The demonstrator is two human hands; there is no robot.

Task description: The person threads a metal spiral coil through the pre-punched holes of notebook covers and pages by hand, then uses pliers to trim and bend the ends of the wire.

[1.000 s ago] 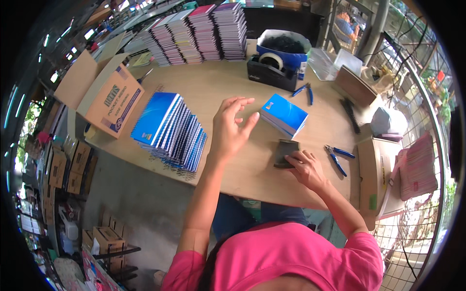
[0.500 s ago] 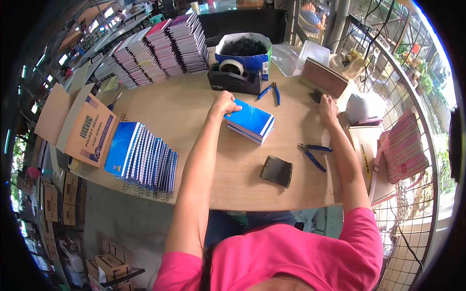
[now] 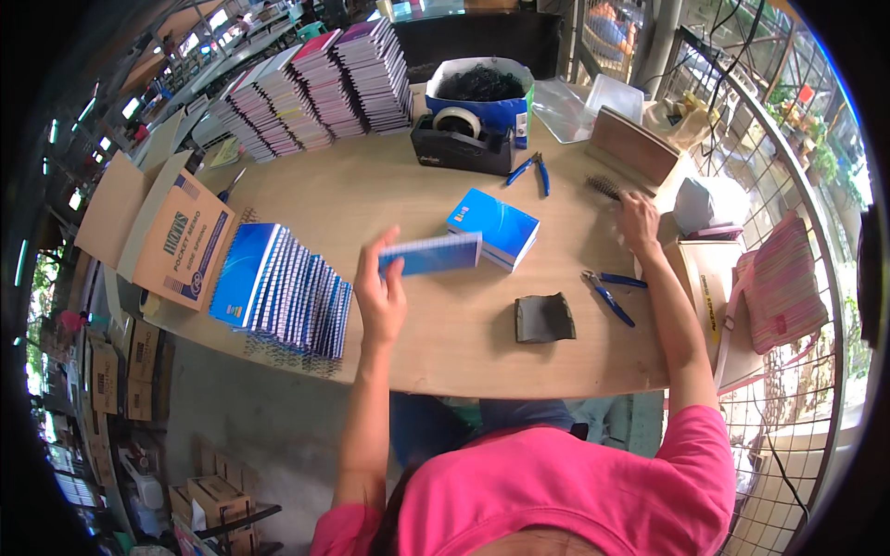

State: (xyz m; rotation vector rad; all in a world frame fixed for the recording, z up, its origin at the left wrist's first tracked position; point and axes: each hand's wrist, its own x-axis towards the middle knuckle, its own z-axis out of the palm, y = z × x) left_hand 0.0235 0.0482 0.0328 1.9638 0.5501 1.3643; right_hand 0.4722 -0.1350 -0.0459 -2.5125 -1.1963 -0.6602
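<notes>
My left hand (image 3: 380,292) pinches a thin blue notebook (image 3: 431,257) by its left end, thumb in front. The notebook is tilted and raised over the table, slightly blurred. Just beyond it lies a short stack of blue notebooks (image 3: 494,224). On the right, my right hand (image 3: 640,222) is closed beside a small heap of dark wire coils (image 3: 603,185); what its fingers hold, if anything, I cannot make out. To my left stands a long leaning row of blue notebooks (image 3: 278,289), with wire coils sticking out along their edges.
Cutting pliers (image 3: 609,295) lie below my right hand, another pair (image 3: 532,173) near the black tape dispenser (image 3: 462,148). A dark square pad (image 3: 544,319) sits near the front edge. Cardboard box (image 3: 176,236) at left; tall notebook stacks (image 3: 375,74) and a coil-filled bag (image 3: 477,97) behind.
My left hand has taken a blue notebook off the short stack and brought it left and nearer. My right hand has drawn slightly back from the coils. The view has shifted a little.
</notes>
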